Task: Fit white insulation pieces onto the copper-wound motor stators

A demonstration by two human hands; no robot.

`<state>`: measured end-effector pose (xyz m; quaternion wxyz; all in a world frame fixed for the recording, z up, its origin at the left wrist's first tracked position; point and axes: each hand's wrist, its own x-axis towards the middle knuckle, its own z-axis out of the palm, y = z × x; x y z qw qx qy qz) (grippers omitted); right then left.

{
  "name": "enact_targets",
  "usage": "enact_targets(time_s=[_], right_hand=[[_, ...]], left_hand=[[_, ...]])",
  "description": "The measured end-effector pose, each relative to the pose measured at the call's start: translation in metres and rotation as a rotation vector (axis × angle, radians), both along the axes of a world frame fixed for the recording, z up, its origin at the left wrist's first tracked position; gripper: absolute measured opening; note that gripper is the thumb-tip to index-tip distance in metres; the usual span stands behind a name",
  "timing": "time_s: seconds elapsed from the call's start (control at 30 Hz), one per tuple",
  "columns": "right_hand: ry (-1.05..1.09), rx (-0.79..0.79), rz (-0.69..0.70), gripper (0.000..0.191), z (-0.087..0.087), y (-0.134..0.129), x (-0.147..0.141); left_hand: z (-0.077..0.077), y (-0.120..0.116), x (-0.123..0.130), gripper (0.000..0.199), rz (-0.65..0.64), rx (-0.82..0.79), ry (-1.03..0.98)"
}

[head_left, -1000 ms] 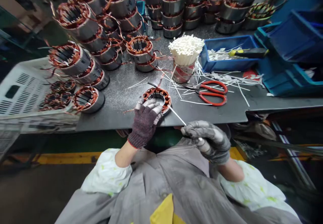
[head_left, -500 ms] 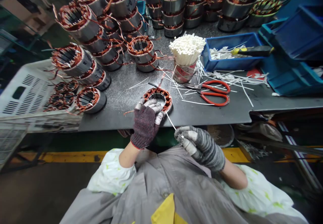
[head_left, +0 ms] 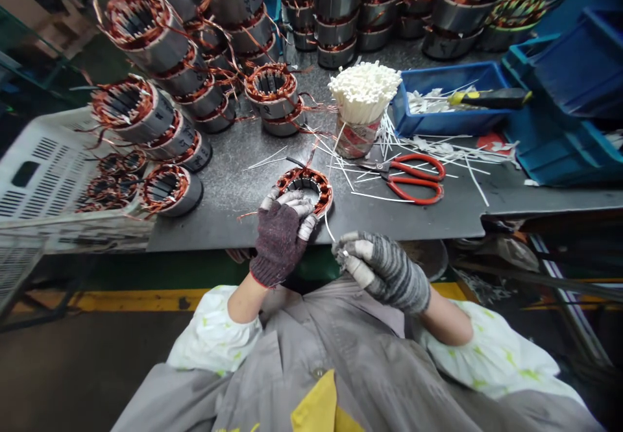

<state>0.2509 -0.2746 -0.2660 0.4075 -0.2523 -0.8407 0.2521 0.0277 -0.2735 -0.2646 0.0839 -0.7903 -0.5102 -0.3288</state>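
Observation:
A motor stator (head_left: 325,192) with copper windings lies on the dark bench near its front edge. My left hand (head_left: 285,231), in a dark maroon glove with white-wrapped fingertips, rests over its near left side, the fingers reaching into the ring. My right hand (head_left: 382,266), in a grey striped glove, is closed in a pinch in front of the bench edge. Between its fingertips is the end of a thin white tie strip (head_left: 328,228), bowed slightly, which runs up to the stator's near right edge. A black-sleeved lead (head_left: 296,161) sticks out at the stator's far side.
Red-handled scissors (head_left: 416,178) lie to the right among loose white strips. Behind stands a can (head_left: 357,135) packed with white strips. A blue bin (head_left: 450,120) holds scraps and a yellow-black tool (head_left: 489,98). Stacked stators (head_left: 165,120) and a white crate (head_left: 29,185) are at left.
My right hand has moved slightly left and up toward the stator, and the white strip, straight before, now bows. My left hand stays on the stator.

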Motion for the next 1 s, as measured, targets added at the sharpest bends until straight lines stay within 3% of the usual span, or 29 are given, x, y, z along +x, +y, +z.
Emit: enact_targets(time_s=[0.13, 0.27, 0.47, 0.57, 0.67, 0.73, 0.8, 0.87, 1.0], right_hand=[[0.008, 0.062, -0.081, 0.013, 0.003, 0.003, -0.003], [-0.002, -0.027, -0.043, 0.013, 0.005, -0.009, 0.01], [0.064, -0.054, -0.036, 0.015, -0.015, 0.004, -0.007], [0.217, -0.223, -0.084, 0.017, -0.025, 0.018, -0.025], [0.394, -0.57, -0.165, 0.019, -0.026, 0.024, -0.036], [0.469, -0.8, -0.198, 0.026, -0.021, 0.024, -0.038], [0.504, -0.934, -0.205, 0.034, -0.016, 0.024, -0.038], [0.505, -0.96, -0.209, 0.037, -0.012, 0.025, -0.039], [0.417, -0.847, -0.239, 0.028, -0.013, 0.03, -0.042]], left_hand=[[0.0, 0.0, 0.001, 0.01, 0.008, 0.007, -0.004], [-0.001, 0.001, -0.003, 0.012, -0.017, -0.015, 0.001], [-0.001, -0.001, 0.0, 0.011, -0.006, -0.048, -0.06], [-0.001, -0.003, 0.007, 0.017, 0.085, -0.044, -0.139], [-0.002, -0.002, 0.012, 0.03, 0.172, -0.03, -0.2], [-0.003, 0.0, 0.012, 0.024, 0.142, -0.029, -0.201], [-0.003, 0.002, 0.012, 0.015, 0.091, -0.026, -0.198], [-0.003, 0.003, 0.012, 0.013, 0.063, -0.016, -0.198], [-0.002, 0.002, 0.012, 0.018, 0.043, -0.013, -0.168]])
